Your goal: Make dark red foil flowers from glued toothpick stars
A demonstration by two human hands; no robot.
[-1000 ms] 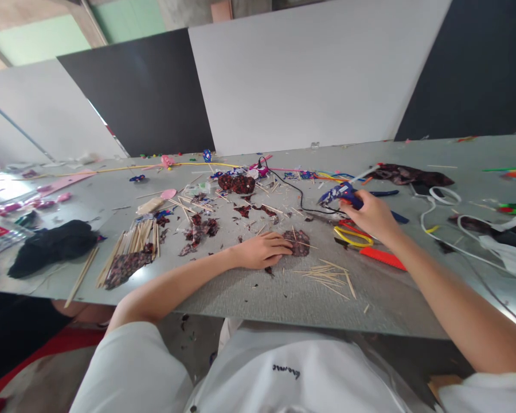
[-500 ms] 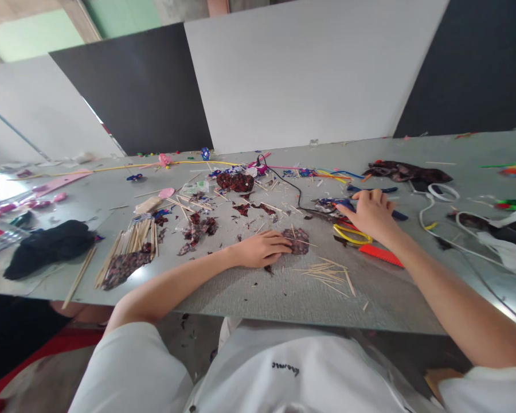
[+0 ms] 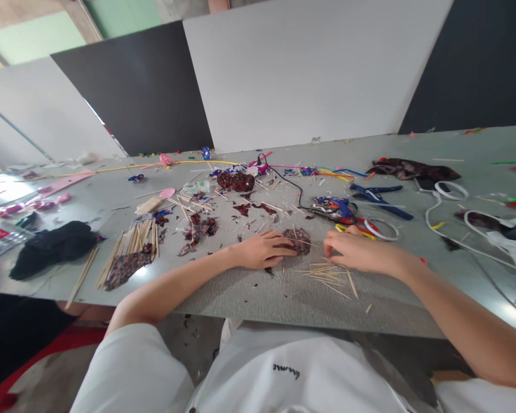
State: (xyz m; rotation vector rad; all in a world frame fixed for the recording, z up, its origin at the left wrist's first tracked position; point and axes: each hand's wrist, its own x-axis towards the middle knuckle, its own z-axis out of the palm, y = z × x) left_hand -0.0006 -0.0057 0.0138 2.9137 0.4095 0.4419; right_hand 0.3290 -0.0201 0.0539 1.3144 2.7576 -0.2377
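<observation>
My left hand (image 3: 266, 250) lies palm down on the table, its fingers stretched out and the tips on the edge of a dark patterned fabric piece (image 3: 300, 243). A thin wooden stick (image 3: 306, 241) crosses that fabric. Just right of the fabric is my right hand (image 3: 346, 248), its fingers curled in and closed; whatever they hold, if anything, is hidden. Below and between the hands, several loose thin sticks (image 3: 327, 274) lie in a heap. Beyond my right hand are blue-handled pliers (image 3: 380, 198) and a white ring (image 3: 382, 229).
To the left, a row of wooden sticks (image 3: 141, 238) lies by more patterned fabric (image 3: 126, 271) and a black cloth (image 3: 54, 246). Fabric scraps (image 3: 200, 226) and a dark red rounded bundle (image 3: 236, 181) lie farther back. Cords (image 3: 473, 249) run along the right side.
My right hand has moved left and nearer from the blue-handled tools to beside the fabric piece. It now covers most of the red comb-like strip. My left hand stays almost in place.
</observation>
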